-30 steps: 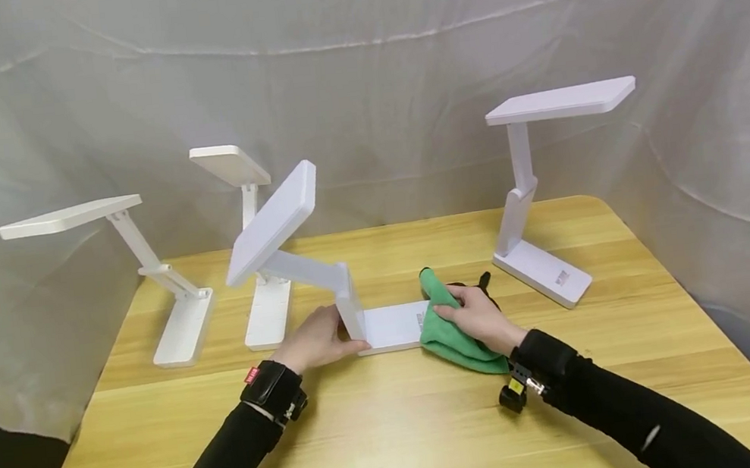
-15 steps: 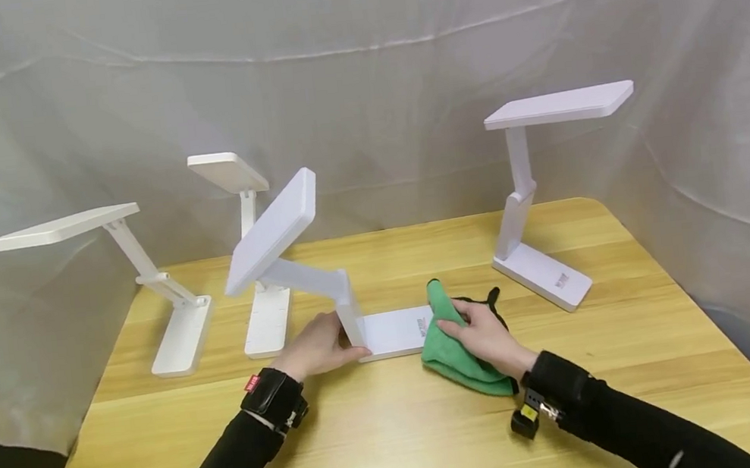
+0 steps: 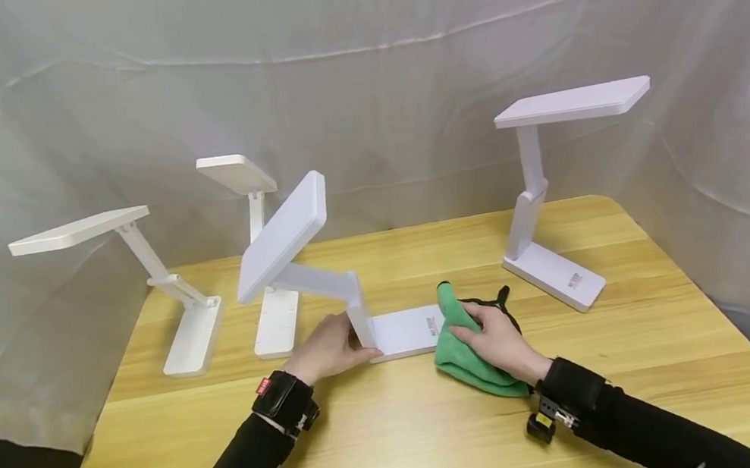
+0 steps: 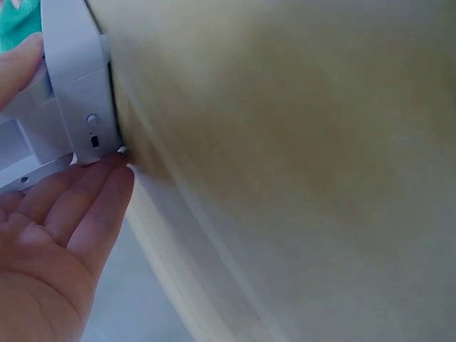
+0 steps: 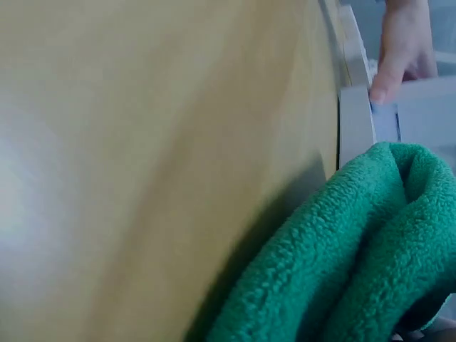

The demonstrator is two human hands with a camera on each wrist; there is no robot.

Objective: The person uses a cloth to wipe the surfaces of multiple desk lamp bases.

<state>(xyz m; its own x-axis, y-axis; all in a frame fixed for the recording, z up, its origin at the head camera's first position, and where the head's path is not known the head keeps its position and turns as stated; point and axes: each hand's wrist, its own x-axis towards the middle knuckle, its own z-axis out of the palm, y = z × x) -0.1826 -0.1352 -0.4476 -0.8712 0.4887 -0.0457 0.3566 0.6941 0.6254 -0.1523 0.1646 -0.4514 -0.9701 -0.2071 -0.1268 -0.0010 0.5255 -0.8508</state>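
On the wooden tabletop (image 3: 384, 446), four white lamps, one cloth, two hands. Clock centred on the near lamp's base, 12 at the far table edge.

Near lamp (image 3: 316, 280) sat mid-table, closest to the person. Base (image 3: 399, 332) lay flat, long axis 9-to-3, hinge end at 9, printed label toward 3. Lower arm stood nearly upright; upper arm ran toward 10; head panel (image 3: 282, 236) slanted, its long axis 7-to-1 as seen, high end at 1. Hinge end bore one button (image 4: 92, 120) and one dark slot (image 4: 95, 141).

Left hand (image 3: 332, 347) grasped the hinge end, thumb along the base's near edge, fingers against the end. Right hand (image 3: 499, 339) pinched the green cloth (image 3: 471, 365), folded and bunched, which hid the base's 3 o'clock end.

Other three lamps untouched: left lamp (image 3: 194, 337) at 9, base 7-to-1; rear lamp (image 3: 277, 324) at 10, base about 6-to-12, partly behind the near lamp's panel; right lamp (image 3: 554, 274) at 2, base 10-to-4. One black band on each wrist. Pale sheeting (image 3: 371, 128) hung past 12.
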